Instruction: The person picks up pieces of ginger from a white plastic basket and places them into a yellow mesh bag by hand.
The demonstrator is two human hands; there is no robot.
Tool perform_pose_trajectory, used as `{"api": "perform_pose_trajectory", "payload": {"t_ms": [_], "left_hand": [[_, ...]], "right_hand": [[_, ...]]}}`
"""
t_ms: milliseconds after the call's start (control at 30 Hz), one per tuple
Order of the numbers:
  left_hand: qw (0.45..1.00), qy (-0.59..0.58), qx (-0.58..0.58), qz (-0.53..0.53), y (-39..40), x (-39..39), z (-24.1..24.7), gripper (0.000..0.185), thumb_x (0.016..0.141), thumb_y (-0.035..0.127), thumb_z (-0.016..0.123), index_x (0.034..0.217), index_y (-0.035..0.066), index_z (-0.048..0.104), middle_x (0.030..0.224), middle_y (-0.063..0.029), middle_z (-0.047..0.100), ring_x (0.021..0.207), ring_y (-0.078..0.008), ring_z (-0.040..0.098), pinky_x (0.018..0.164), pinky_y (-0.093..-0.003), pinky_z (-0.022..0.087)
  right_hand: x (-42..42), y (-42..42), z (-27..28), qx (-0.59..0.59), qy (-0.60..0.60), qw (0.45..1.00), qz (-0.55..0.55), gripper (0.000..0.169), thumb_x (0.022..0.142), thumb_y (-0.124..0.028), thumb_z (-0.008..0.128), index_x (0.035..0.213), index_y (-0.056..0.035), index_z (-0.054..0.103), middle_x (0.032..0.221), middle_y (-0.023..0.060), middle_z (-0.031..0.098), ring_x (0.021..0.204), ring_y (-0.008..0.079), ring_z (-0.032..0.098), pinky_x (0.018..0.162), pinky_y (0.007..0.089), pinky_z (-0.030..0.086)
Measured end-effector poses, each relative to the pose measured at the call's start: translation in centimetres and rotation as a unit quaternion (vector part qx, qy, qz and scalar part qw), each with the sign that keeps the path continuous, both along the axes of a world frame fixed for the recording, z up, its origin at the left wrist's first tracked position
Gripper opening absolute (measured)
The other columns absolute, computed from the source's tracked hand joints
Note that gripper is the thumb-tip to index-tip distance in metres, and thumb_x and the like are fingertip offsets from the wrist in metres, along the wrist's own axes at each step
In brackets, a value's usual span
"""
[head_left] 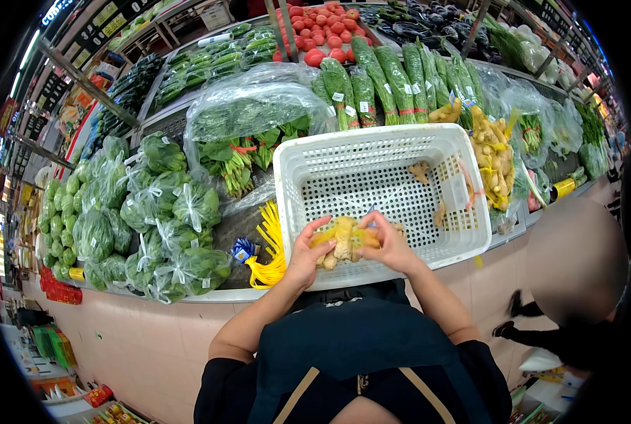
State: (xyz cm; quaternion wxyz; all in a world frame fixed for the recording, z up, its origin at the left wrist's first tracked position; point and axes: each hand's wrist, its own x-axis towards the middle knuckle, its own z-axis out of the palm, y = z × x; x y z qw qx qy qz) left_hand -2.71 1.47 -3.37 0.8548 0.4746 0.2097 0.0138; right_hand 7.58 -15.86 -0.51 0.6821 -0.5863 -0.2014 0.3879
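Note:
Both my hands meet around ginger root (343,241) partly covered by yellow netting, over the near side of a white plastic basket (289,175). My left hand (307,254) grips its left end, thumb and fingers on the net. At the right end, my right hand (392,244) pinches the yellow mesh. Loose ginger pieces (419,172) lie on the basket's perforated floor. Left of the basket is a bundle of yellow mesh bags (270,254) with blue tags (245,249). Netted ginger (491,159) is piled beyond the basket's right side.
Bagged leafy greens (188,254) crowd the left of the display counter. Behind the basket are bundled greens (395,79), plastic-covered vegetables (252,116) and tomatoes (323,26). A person (564,328) is close by on the right. Metal posts (87,85) rise from the display.

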Motion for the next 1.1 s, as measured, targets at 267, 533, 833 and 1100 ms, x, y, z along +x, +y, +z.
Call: {"api": "perform_pose_trajectory", "payload": {"t_ms": [267,533,833,1100], "left_hand": [[0.998,0.015,0.054,-0.041,-0.3,0.8,-1.8,0.048,0.084,-0.001,0.06,0.129,0.002,0.044,0.109,-0.0116,0.059,0.094,-0.0155,0.059,0.078,-0.0265,0.05],[0.993,-0.031,-0.054,0.104,0.8,2.3,-0.6,0.029,0.091,0.001,0.044,0.119,0.005,0.051,0.102,-0.0109,0.06,0.087,-0.018,0.063,0.075,-0.0304,0.054],[0.995,-0.033,-0.011,0.088,-1.0,1.6,-2.8,0.019,0.089,-0.004,0.042,0.103,0.009,0.048,0.095,-0.0051,0.056,0.084,-0.0128,0.058,0.072,-0.0262,0.051],[0.818,-0.239,0.516,-0.081,-0.7,0.8,-1.2,0.03,0.079,-0.008,0.048,0.107,0.003,0.049,0.091,-0.0107,0.054,0.084,-0.0216,0.056,0.075,-0.0318,0.047]], "right_hand": [[1.6,1.9,-1.6,-0.04,-0.282,0.939,-0.194,0.003,0.085,-0.004,0.059,0.087,-0.0031,0.061,0.066,0.0003,0.056,0.06,0.0072,0.05,0.055,0.0262,0.042],[-2.5,1.2,-2.7,-0.096,-0.181,0.976,-0.072,0.026,0.084,-0.011,0.066,0.103,-0.0049,0.049,0.064,-0.0007,0.054,0.061,0.0093,0.054,0.055,0.0252,0.043],[-1.9,2.8,-5.8,0.049,0.13,0.989,-0.044,0.038,0.088,-0.02,0.065,0.115,-0.0078,0.041,0.098,0.005,0.058,0.081,0.0125,0.058,0.064,0.0255,0.05],[-0.3,1.3,-6.0,-0.164,-0.159,0.956,-0.185,0.031,0.076,-0.016,0.072,0.092,-0.0057,0.047,0.076,0.0074,0.058,0.068,0.0117,0.054,0.06,0.0283,0.045]]}}
